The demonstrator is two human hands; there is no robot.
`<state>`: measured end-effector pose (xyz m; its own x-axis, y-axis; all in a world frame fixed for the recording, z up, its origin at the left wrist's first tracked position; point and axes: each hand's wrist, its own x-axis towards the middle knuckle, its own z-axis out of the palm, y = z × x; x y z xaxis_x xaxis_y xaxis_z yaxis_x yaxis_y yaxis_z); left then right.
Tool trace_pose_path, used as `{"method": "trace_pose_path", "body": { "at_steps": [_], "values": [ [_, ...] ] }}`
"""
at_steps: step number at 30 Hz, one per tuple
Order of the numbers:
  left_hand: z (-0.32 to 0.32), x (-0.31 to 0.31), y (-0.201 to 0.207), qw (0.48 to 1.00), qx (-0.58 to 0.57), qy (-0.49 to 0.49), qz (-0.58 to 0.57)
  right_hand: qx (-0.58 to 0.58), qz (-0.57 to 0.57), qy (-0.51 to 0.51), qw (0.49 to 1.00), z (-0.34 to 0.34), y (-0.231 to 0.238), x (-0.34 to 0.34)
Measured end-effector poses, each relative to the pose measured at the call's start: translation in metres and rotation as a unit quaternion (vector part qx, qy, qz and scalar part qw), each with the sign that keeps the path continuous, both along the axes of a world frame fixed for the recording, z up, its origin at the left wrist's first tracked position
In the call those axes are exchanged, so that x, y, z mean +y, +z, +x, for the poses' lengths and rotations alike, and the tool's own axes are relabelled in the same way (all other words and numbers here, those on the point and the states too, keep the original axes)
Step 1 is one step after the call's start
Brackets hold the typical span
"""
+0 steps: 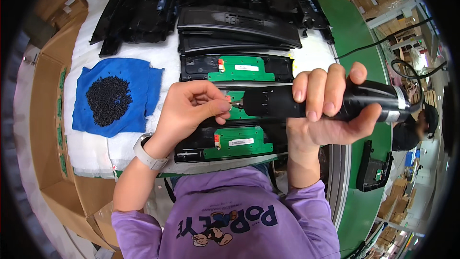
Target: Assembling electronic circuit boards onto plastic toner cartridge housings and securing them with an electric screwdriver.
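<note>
Electric screwdriver (280, 101) wrapped in right hand (332, 98), left hand (194, 103) pinching probably a screw at its bit (236, 105), so keep 'em aligned.

A black, cylindrical electric screwdriver (275, 102) is extending nearly horizontally, its metal bit (236, 105) pointing left. Beneath the bit, a green circuit board (239, 114) is sitting inside a long black housing (231, 88). The screwdriver is partly covering both; contact between bit and board is remaining indistinct.
</note>
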<state>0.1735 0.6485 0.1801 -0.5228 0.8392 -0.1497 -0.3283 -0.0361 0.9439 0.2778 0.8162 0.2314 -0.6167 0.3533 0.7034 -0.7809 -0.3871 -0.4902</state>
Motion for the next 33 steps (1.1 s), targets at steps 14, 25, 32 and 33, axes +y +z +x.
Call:
{"method": "trace_pose_path", "body": {
  "at_steps": [14, 25, 32, 33],
  "values": [
    [0.002, 0.009, -0.008, 0.809, 0.587, 0.03, -0.021, -0.199, 0.13, -0.122, 0.964, 0.048, 0.001, 0.047],
    [0.005, 0.01, -0.01, 0.801, 0.595, 0.002, -0.062, -0.219, 0.158, -0.161, 0.949, 0.049, -0.003, 0.045],
    [0.004, 0.008, -0.006, 0.806, 0.586, -0.023, -0.074, -0.236, 0.162, -0.175, 0.942, 0.046, 0.0, 0.034],
    [0.004, 0.008, -0.006, 0.808, 0.585, -0.02, -0.071, -0.239, 0.159, -0.175, 0.942, 0.046, 0.0, 0.033]
  ]
}}
